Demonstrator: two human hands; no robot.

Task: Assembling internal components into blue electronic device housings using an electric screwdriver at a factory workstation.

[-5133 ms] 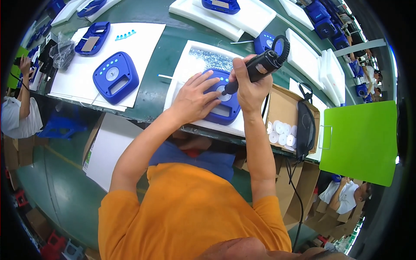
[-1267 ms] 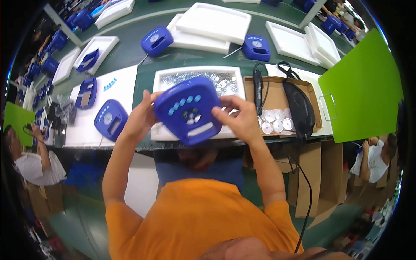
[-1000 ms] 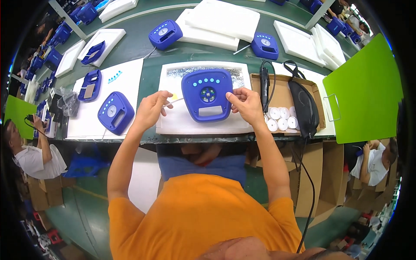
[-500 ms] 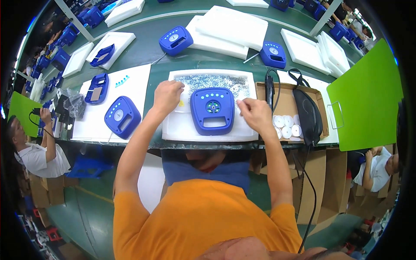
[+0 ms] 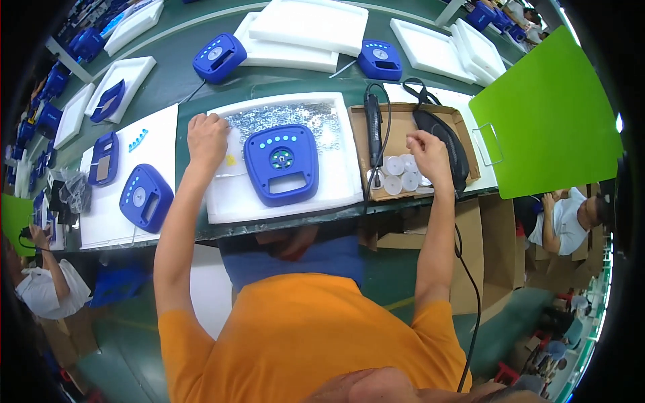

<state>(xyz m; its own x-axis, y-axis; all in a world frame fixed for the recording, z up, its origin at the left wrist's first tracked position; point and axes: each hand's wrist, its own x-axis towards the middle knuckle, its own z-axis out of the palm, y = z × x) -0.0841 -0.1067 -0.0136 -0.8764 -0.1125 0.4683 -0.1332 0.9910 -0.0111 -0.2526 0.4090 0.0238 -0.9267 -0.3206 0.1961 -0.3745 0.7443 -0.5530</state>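
My left hand (image 5: 207,138) rests at the left rim of a white foam tray (image 5: 218,203), fingers curled; anything in them is hidden. Many small metal parts (image 5: 282,115) fill the tray's far side. In front of them lies a blue plastic housing (image 5: 282,191) with a row of light buttons, a round centre and a handle opening. Over a shallow cardboard box (image 5: 401,111) is my right hand (image 5: 430,154), its fingers bent together; I cannot make out anything between them. White round discs (image 5: 401,172) lie below it, between a black corded power screwdriver (image 5: 373,129) and a black pouch (image 5: 440,138).
Another blue housing (image 5: 146,198) sits on a white sheet at left, near an open blue shell (image 5: 104,159) and a blue strip (image 5: 138,140). White foam trays (image 5: 309,27) stack at the back. A green panel (image 5: 544,121) stands at right. Co-workers sit on both sides.
My right hand has left the blue housing's right side and moved over the cardboard box. My left hand stays by the tray's left rim. The whole view has shifted and turned.
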